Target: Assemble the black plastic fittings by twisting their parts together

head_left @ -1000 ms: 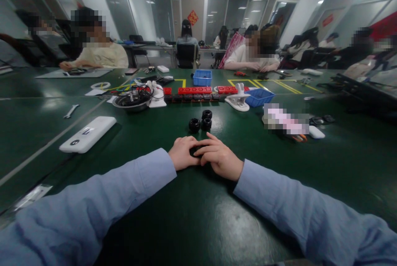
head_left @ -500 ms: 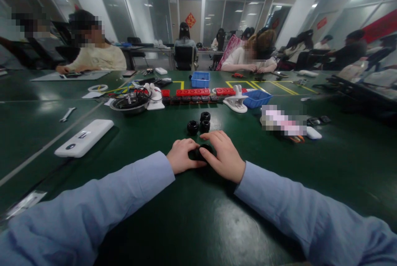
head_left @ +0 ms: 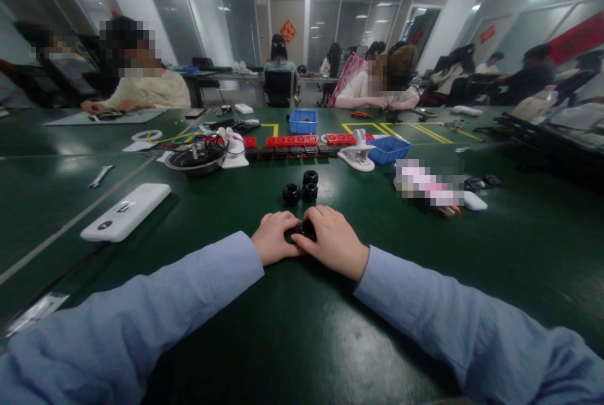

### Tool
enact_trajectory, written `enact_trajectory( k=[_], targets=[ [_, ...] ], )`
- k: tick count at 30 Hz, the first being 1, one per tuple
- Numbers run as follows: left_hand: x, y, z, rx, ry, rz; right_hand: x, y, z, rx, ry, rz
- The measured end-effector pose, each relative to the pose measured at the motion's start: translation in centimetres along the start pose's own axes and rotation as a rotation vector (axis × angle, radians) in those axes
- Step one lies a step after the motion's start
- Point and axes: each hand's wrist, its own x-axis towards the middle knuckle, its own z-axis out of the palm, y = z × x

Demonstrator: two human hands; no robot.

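Observation:
Between my hands, low over the green table, is a black wheel (head_left: 307, 229), mostly covered by fingers. My left hand (head_left: 277, 238) closes on its left side, thumb below and fingers above. From the right, my right hand (head_left: 336, 240) wraps round it, with the thumb across the near side and fingers bent over the top. Just beyond my fingertips three more black wheels stand in a small cluster: a left wheel (head_left: 291, 194), a right wheel (head_left: 310, 191) and a far wheel (head_left: 310, 177).
A white power bank (head_left: 126, 212) and a wrench (head_left: 101, 176) lie to the left. Farther back are a metal bowl (head_left: 195, 166) with cables, a row of red blocks (head_left: 291, 140), a white clip stand (head_left: 358, 156) and a blue bin (head_left: 389, 150). People sit across the table.
My right hand has drawn its fingers in around the wheel and moved slightly left, closer to my left hand. The cluster of wheels stays in place.

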Motion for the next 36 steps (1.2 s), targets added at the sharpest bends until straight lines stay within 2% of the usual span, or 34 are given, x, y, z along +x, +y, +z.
enact_trajectory(
  k=[5,15,21,30,36],
  targets=[
    [0.0,0.0,0.0,0.003,0.003,0.005,-0.1,0.2,0.2,0.051,0.007,-0.094],
    [-0.1,0.2,-0.1,-0.005,0.001,-0.017,-0.9,0.7,0.9,0.277,0.101,-0.32],
    [-0.1,0.3,-0.2,-0.009,-0.009,-0.011,-0.9,0.9,1.1,0.313,0.106,-0.36],
    [0.1,0.0,-0.1,0.014,-0.012,-0.014,-0.7,1.6,2.0,0.388,0.203,-0.549],
    [0.0,-0.1,-0.1,0.003,-0.001,0.009,-0.4,1.7,2.0,0.441,0.168,-0.564]
  ],
)
